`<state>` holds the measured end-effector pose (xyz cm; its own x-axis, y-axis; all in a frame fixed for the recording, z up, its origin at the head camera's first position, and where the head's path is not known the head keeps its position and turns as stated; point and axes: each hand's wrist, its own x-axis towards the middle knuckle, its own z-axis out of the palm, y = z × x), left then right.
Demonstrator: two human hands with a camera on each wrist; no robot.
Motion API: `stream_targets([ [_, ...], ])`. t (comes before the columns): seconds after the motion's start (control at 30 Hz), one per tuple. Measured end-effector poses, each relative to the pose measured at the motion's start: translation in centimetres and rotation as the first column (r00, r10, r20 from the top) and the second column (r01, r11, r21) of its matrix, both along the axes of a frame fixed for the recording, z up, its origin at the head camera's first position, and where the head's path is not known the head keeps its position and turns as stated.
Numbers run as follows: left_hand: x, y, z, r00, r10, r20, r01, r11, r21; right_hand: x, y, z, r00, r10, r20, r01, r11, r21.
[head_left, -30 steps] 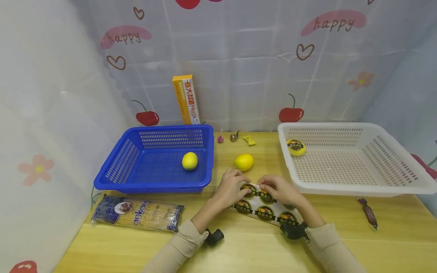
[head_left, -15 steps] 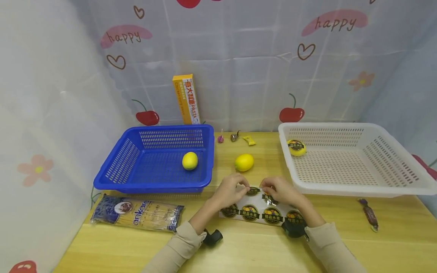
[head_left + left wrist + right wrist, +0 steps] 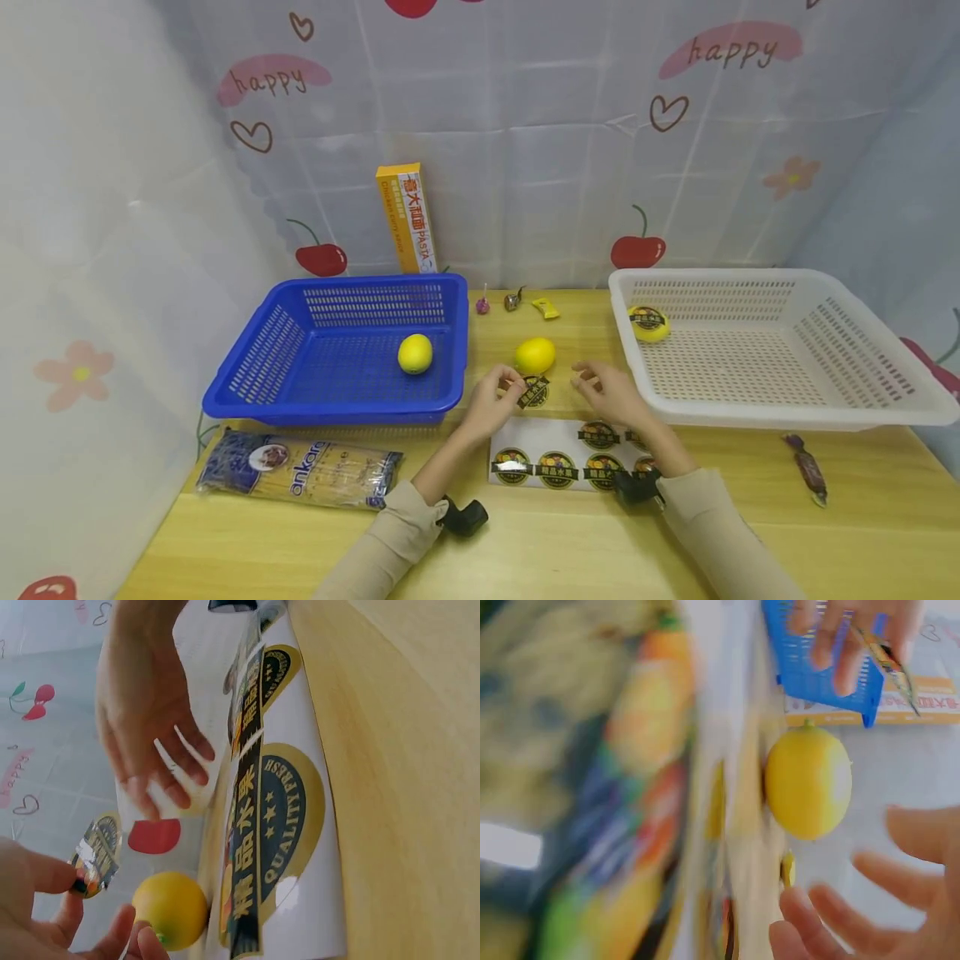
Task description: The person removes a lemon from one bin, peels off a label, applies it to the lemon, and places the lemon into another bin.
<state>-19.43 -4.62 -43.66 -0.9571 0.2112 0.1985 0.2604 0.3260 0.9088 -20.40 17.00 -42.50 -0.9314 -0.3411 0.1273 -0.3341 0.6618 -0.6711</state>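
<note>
My left hand (image 3: pixel 491 406) pinches a round black-and-gold sticker (image 3: pixel 534 392) between thumb and finger; the left wrist view shows the sticker (image 3: pixel 99 853) by its edge. Just beyond it a yellow lemon (image 3: pixel 536 356) lies on the table. To the right, my right hand (image 3: pixel 613 395) hovers with relaxed, parted fingers and holds nothing. Below both hands lies a white sticker sheet (image 3: pixel 517 433) with several matching stickers, its upper left part bare. The right wrist view has the lemon (image 3: pixel 808 783) between the two hands.
A blue basket (image 3: pixel 337 410) with a lemon (image 3: pixel 416 354) stands left, a white basket (image 3: pixel 795 414) with a stickered lemon (image 3: pixel 648 324) right. A spaghetti pack (image 3: pixel 300 468), a wrapped candy (image 3: pixel 806 469), small sweets (image 3: pixel 546 308) and a pasta box (image 3: pixel 407 218) surround the work area.
The sticker has come off the sheet and is in my left hand, which has moved up toward the lemon. The sheet now lies flat, and my right hand has let go and lifted away.
</note>
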Motion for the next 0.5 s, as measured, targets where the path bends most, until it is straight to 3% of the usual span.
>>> stream_targets([
  [0.1,0.3,0.2,0.8,0.996,0.062,0.069,-0.069,0.992,0.104,-0.8,-0.9,0.8,0.99,-0.098,0.102,0.109,0.989,-0.101],
  [0.27,-0.2,0.7,0.6,0.977,0.158,0.145,-0.19,0.953,0.235,-2.9,-3.1,1.1,0.948,-0.197,0.252,0.255,0.94,-0.225],
  [0.33,-1.0,0.8,-0.6,0.967,0.198,0.16,-0.236,0.934,0.269,-3.9,-4.0,0.8,0.94,-0.219,0.263,0.278,0.937,-0.213],
  [0.5,-1.1,1.1,-1.1,0.947,0.262,0.187,-0.308,0.907,0.288,-5.8,-5.3,-0.6,0.932,-0.215,0.292,0.285,0.933,-0.221],
])
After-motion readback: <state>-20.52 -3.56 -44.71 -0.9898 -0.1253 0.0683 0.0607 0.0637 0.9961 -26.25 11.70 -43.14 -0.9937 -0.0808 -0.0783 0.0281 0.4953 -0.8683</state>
